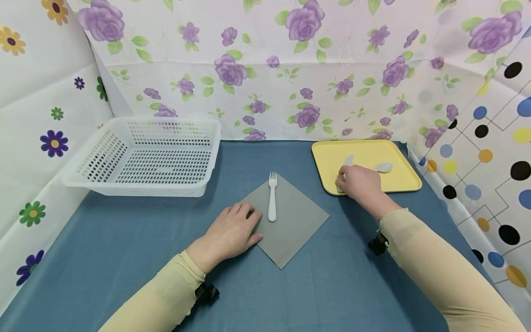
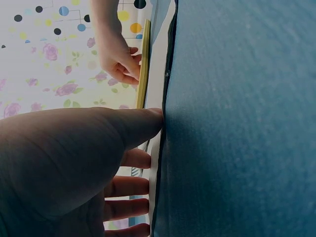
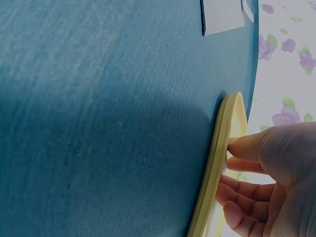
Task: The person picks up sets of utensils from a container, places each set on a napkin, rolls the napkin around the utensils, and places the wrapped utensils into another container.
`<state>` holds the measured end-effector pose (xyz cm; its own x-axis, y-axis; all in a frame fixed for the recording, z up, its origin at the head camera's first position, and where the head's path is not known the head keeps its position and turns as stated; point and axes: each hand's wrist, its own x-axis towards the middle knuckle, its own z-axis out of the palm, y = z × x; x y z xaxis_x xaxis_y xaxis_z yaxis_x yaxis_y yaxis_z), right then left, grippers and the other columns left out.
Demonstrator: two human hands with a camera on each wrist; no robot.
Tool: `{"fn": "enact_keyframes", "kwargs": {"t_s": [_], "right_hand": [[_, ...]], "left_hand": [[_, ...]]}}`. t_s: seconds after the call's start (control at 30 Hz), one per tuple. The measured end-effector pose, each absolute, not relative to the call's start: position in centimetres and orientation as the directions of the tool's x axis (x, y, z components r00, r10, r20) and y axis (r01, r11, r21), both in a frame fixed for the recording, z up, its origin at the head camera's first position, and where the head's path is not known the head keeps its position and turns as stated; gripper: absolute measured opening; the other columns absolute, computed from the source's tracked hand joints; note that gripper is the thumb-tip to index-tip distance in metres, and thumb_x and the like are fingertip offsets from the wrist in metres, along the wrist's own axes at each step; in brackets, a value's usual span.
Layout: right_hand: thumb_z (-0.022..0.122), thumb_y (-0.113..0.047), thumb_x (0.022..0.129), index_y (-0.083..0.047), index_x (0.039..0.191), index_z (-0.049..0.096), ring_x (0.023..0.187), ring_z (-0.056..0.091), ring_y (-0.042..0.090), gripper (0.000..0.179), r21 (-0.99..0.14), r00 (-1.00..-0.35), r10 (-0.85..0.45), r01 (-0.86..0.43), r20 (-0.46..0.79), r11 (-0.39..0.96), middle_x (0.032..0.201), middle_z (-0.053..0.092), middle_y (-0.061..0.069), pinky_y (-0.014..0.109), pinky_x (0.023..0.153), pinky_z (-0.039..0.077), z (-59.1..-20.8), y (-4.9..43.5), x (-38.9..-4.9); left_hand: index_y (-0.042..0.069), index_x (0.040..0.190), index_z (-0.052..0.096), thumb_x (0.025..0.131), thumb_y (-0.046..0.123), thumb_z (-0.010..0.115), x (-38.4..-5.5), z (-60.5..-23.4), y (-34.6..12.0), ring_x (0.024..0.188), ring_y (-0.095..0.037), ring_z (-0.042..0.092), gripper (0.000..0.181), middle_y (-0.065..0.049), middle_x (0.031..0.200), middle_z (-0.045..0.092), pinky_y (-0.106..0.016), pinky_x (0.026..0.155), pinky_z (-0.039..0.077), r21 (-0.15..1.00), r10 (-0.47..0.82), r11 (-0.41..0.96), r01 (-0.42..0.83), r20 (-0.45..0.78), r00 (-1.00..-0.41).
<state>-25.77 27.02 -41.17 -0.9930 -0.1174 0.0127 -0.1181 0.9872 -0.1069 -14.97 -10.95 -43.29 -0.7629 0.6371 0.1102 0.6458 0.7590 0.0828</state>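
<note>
A grey square placemat [image 1: 290, 221] lies cornerwise on the table, with a white plastic fork [image 1: 272, 198] on it, tines pointing away. My left hand [image 1: 230, 230] rests on the placemat's left edge, fingers loosely spread; in the left wrist view the thumb [image 2: 143, 126] touches that edge. Over the left part of a yellow tray [image 1: 398, 183], my right hand [image 1: 361, 182] pinches a white plastic knife [image 1: 349, 160], its middle hidden by the fingers. A white plastic spoon [image 1: 383, 167] lies on the tray, its handle partly behind the hand.
A white perforated basket [image 1: 166, 189] stands at the back left. Blue cloth [image 1: 332, 286] covers the table. Patterned sheets [image 1: 265, 97] rise behind and along both sides.
</note>
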Motion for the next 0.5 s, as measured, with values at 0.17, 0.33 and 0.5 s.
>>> {"fn": "enact_keyframes", "kwargs": {"t_s": [0.17, 0.33, 0.5], "right_hand": [[0.071, -0.024, 0.108, -0.006, 0.121, 0.082, 0.080, 0.067, 0.028, 0.025, -0.106, -0.993, -0.120, -0.120, 0.007, 0.987, 0.103, 0.077, 0.015, 0.046, 0.062, 0.056, -41.07, 26.90, -25.92], [0.069, -0.024, 0.108, -0.007, 0.118, 0.081, 0.078, 0.065, 0.029, 0.024, -0.124, -0.994, -0.109, -0.106, -0.015, 0.987, 0.097, 0.075, 0.014, 0.045, 0.059, 0.054, -41.17, 26.88, -26.15], [0.070, -0.024, 0.108, -0.005, 0.121, 0.079, 0.074, 0.065, 0.028, 0.025, -0.153, -0.993, -0.107, -0.100, -0.042, 0.983, 0.094, 0.076, 0.013, 0.045, 0.061, 0.054, -41.13, 26.87, -26.27]], "left_hand": [[0.006, 0.148, 0.066, 0.106, 0.039, 0.078, -14.99, -43.17, -10.92, 0.130, -0.040, 0.060, 0.055, -0.020, 0.138, 0.062, -0.058, 0.106, 0.053, 0.085, 0.634, 0.762, 0.642, 0.103, -0.766], [0.006, 0.148, 0.066, 0.106, 0.040, 0.077, -15.01, -43.24, -10.92, 0.130, -0.040, 0.060, 0.055, -0.020, 0.138, 0.062, -0.058, 0.106, 0.053, 0.080, 0.635, 0.762, 0.642, 0.102, -0.766], [0.006, 0.148, 0.067, 0.106, 0.040, 0.078, -14.93, -43.32, -11.00, 0.130, -0.040, 0.060, 0.055, -0.019, 0.138, 0.062, -0.059, 0.106, 0.052, 0.083, 0.635, 0.761, 0.643, 0.106, -0.766]]}}
